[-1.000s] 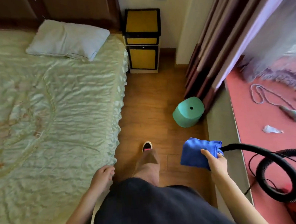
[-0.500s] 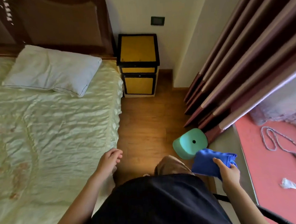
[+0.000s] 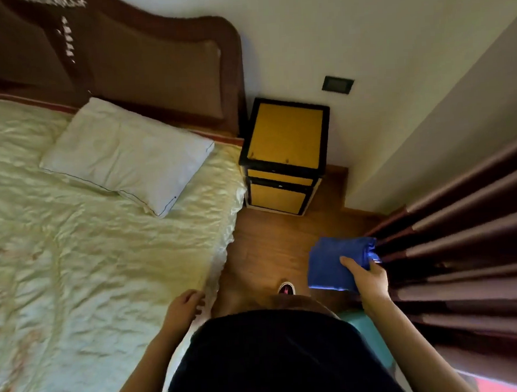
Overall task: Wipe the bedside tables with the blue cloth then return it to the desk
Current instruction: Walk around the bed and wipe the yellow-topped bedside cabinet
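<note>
While the right hand's fingers pinch the folded blue cloth short of the bedside table, the left hand hangs loosely curled and empty, I think, by the bed on the table's left. The cloth brushes the curtain on the table's right; a snag could drag it loose.

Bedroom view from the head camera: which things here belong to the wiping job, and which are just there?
Part of the job:
blue cloth, held in the right hand
yellow bedside table, not yet reached

Just there:
pillow
bed
curtain
wall switch
left hand, empty, beside the bed edge
</note>
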Demonstrator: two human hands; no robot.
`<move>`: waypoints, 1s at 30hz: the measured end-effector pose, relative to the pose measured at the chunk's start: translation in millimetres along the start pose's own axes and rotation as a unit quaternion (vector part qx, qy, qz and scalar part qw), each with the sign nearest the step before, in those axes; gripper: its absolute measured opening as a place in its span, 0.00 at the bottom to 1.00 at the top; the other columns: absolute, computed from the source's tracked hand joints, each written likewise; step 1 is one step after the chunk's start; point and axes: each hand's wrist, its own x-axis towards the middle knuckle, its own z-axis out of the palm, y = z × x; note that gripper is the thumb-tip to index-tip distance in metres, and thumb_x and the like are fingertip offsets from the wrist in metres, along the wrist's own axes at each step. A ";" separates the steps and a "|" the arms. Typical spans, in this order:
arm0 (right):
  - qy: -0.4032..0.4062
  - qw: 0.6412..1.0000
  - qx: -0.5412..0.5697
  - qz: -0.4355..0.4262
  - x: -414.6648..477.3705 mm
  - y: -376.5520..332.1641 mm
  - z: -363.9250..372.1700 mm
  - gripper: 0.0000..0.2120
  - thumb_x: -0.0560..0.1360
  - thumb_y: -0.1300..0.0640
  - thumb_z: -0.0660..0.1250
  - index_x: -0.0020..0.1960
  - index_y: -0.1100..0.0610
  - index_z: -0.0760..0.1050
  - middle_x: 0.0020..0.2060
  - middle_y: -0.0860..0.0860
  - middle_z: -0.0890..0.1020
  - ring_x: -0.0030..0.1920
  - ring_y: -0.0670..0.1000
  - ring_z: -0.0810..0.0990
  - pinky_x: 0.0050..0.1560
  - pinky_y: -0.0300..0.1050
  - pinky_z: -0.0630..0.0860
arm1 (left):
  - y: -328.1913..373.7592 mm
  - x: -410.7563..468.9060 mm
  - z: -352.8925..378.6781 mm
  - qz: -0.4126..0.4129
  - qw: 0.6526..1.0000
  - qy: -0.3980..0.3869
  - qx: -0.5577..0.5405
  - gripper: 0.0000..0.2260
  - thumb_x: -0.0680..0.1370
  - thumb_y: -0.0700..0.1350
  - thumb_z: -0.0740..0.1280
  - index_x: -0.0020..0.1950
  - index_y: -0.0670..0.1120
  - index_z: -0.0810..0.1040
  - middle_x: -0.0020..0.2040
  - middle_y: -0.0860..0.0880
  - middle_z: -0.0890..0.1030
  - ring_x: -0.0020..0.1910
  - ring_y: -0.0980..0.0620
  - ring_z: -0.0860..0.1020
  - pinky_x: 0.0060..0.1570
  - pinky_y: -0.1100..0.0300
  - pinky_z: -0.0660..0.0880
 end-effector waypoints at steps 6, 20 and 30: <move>-0.015 1.000 0.001 -0.024 66.9 -93.3 40.7 0.22 0.71 0.58 0.74 0.62 0.63 0.76 0.57 0.59 0.81 0.54 0.60 0.80 0.56 0.53 0.76 | 123.9 56.4 -2.0 0.079 0.996 0.013 0.031 0.08 0.80 0.45 0.62 0.49 0.44 0.80 0.44 0.44 0.83 0.43 0.46 0.80 0.41 0.57 0.74; 0.035 0.999 0.033 -0.020 230.9 -224.9 179.4 0.21 0.74 0.58 0.72 0.65 0.61 0.74 0.60 0.58 0.80 0.59 0.61 0.79 0.61 0.57 0.75 | 355.8 302.5 41.1 0.219 0.956 -0.060 0.184 0.21 0.81 0.50 0.62 0.74 0.48 0.67 0.69 0.48 0.72 0.68 0.49 0.71 0.67 0.50 0.69; -0.096 0.993 0.045 -0.048 379.1 -208.1 270.3 0.11 0.75 0.58 0.70 0.56 0.49 0.75 0.48 0.42 0.80 0.48 0.43 0.81 0.44 0.35 0.79 | 354.1 486.3 113.3 0.170 0.972 0.006 0.160 0.31 0.79 0.54 0.64 0.78 0.46 0.58 0.74 0.43 0.65 0.72 0.44 0.66 0.69 0.49 0.67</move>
